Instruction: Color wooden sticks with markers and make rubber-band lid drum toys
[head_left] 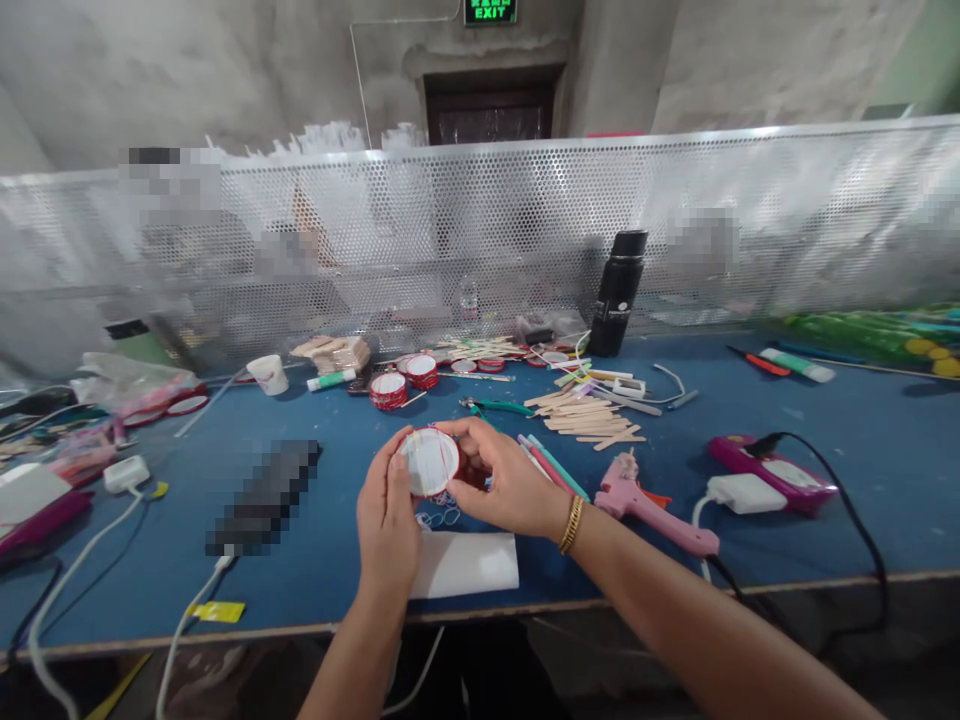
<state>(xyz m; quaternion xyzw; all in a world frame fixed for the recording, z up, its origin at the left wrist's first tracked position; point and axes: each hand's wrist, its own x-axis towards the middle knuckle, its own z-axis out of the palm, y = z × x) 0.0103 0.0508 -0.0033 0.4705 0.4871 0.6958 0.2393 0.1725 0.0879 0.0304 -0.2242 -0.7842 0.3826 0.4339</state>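
Observation:
Between my two hands is a small round disc [429,463] with a red rim and a pale face crossed by thin lines. My left hand [390,510] grips its left edge, fingers closed along the side. From the right, my right hand [506,475] pinches the rim between thumb and fingers; some fingertips are hidden behind it. Below the disc, small clear loops [442,515] lie on the table, partly covered by the hands. A folded white sheet [469,565] rests just in front of me.
Right of my hands lie a pink glue gun [649,505], wooden sticks [589,415] and a purple power strip [780,475]. Stacked red-rimmed discs [388,390] and a black bottle [619,295] stand behind. A phone [270,495] with its cable lies left. A perforated metal screen [480,230] borders the table.

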